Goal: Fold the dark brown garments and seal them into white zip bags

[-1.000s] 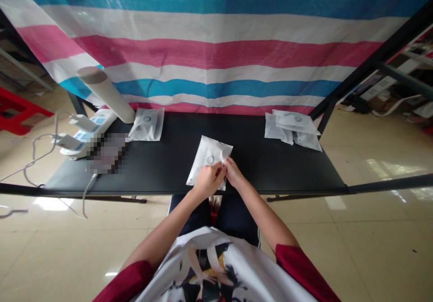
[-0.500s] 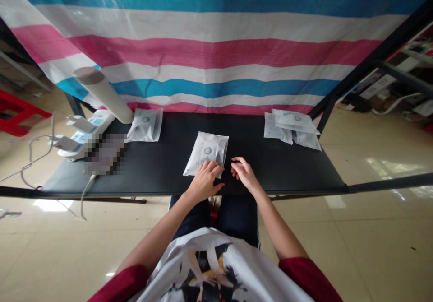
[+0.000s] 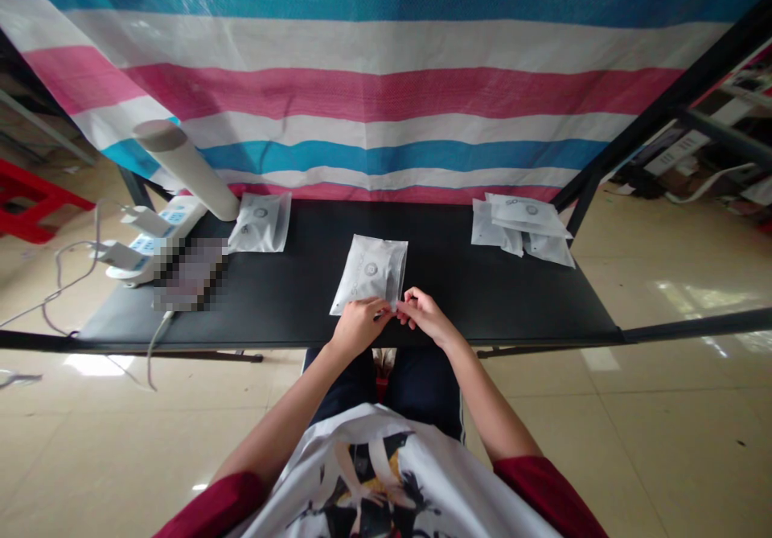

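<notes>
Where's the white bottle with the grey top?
In the head view, the white bottle is at the back left of the black table, between the power strip and a white packet.

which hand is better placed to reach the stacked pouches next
Probably the right hand: it is nearer the stacked pouches, which lie on its side, while the left hand is farther off, at the middle pouch's near edge.
</notes>
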Tool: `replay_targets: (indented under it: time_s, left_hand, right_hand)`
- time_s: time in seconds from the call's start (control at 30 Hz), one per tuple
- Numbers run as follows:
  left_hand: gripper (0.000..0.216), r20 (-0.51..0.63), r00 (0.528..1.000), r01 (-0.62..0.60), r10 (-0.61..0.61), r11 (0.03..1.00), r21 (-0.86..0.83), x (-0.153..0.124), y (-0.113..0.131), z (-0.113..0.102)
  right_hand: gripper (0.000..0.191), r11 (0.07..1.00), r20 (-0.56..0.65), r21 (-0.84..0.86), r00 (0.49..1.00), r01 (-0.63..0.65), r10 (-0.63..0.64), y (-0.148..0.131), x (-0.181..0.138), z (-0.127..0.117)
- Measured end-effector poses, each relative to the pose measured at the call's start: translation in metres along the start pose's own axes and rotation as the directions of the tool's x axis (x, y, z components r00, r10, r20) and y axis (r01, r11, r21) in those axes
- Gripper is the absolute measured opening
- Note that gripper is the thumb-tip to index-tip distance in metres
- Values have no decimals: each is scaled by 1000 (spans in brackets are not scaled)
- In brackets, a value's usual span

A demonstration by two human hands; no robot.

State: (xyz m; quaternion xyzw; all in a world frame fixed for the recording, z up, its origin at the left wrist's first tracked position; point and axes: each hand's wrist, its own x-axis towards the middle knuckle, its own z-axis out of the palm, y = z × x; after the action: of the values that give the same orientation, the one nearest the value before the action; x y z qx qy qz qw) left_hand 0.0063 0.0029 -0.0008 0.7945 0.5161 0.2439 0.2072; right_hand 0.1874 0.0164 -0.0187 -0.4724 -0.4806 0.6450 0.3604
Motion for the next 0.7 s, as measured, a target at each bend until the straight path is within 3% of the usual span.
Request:
replay_targets:
  time_s: [0.2, 0.4, 0.53, 0.7]
  left_hand:
    - [25, 86, 988, -132, 128, 990, 48, -1, 6, 2]
    - [25, 87, 987, -150, 136, 974, 168, -1, 14, 5]
    - [26, 134, 977, -193, 165, 953, 233, -8, 18, 7]
    - [28, 82, 974, -224, 211, 954, 201, -32, 29, 4]
  right_hand:
    - [47, 999, -50, 24, 997, -49, 50, -1, 0, -1]
    - [57, 989, -40, 111, 994, -96, 101, -1, -1, -7]
    - [56, 997, -24, 22, 997, -71, 71, 7, 8, -11]
    - [41, 987, -124, -162, 992, -12, -8, 9, 42, -15]
